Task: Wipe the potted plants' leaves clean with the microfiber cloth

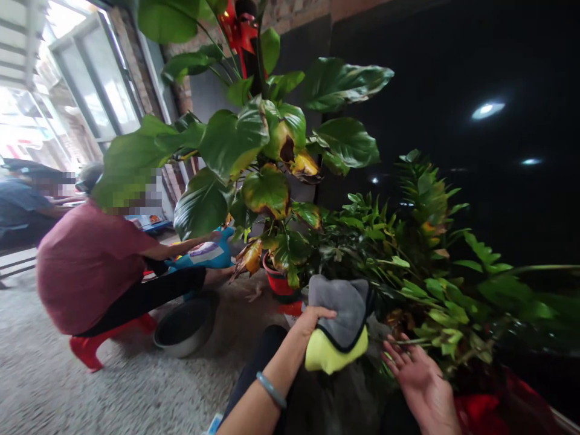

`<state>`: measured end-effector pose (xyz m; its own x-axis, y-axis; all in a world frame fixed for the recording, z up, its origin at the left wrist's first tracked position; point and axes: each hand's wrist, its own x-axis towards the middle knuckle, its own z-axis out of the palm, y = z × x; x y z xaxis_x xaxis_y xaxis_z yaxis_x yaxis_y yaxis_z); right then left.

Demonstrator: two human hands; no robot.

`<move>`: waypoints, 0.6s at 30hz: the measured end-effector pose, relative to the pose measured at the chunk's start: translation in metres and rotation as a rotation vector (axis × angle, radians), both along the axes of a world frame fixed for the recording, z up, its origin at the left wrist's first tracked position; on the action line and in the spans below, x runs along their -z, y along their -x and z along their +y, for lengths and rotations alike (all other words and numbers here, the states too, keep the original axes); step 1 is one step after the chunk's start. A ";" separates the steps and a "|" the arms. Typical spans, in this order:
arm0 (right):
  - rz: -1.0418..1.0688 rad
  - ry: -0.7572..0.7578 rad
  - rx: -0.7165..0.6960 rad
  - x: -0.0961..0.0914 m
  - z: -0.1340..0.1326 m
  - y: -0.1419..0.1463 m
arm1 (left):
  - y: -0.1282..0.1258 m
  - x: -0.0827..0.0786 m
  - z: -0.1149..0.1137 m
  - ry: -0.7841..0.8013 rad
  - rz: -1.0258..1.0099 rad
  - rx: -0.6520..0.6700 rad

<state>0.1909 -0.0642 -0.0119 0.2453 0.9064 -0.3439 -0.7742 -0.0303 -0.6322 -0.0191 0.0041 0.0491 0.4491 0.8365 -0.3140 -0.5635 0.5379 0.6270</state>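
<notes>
A grey and yellow cloth [339, 308] with dark edging is gripped in my left hand [312, 320], thumb on top and the other fingers hidden beneath it. To the right, my right hand [419, 377] is palm up with its fingers apart, beside the thin stems and leaves of a low green plant [441, 308]. Those fingertips are close to a stem; whether they touch it I cannot tell. Just beyond the cloth stands a tall broad-leaved plant [267, 187] in a red pot [278, 281], with some leaves yellowed and browned.
On the left a person in a red shirt [97, 266] sits on a red stool [88, 347], reaching toward the tall plant. A dark basin [185, 326] is on the rough floor [149, 393]. Another person [22, 205] is farther back. A dark glossy wall [453, 78] rises behind the plants.
</notes>
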 end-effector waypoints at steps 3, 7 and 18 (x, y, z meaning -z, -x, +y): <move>0.017 0.024 0.019 -0.005 -0.002 0.002 | -0.001 -0.025 -0.014 -0.073 0.016 0.079; 0.016 0.022 0.024 -0.011 -0.003 0.006 | -0.008 -0.100 -0.002 -0.145 -0.041 0.030; 0.097 0.034 -0.026 -0.008 0.000 0.003 | -0.020 -0.011 -0.007 -0.084 0.280 0.056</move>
<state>0.1877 -0.0642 -0.0043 0.1857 0.8993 -0.3958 -0.8304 -0.0717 -0.5525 0.0012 -0.0031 0.0600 0.4007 0.8413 -0.3629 -0.3330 0.5027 0.7978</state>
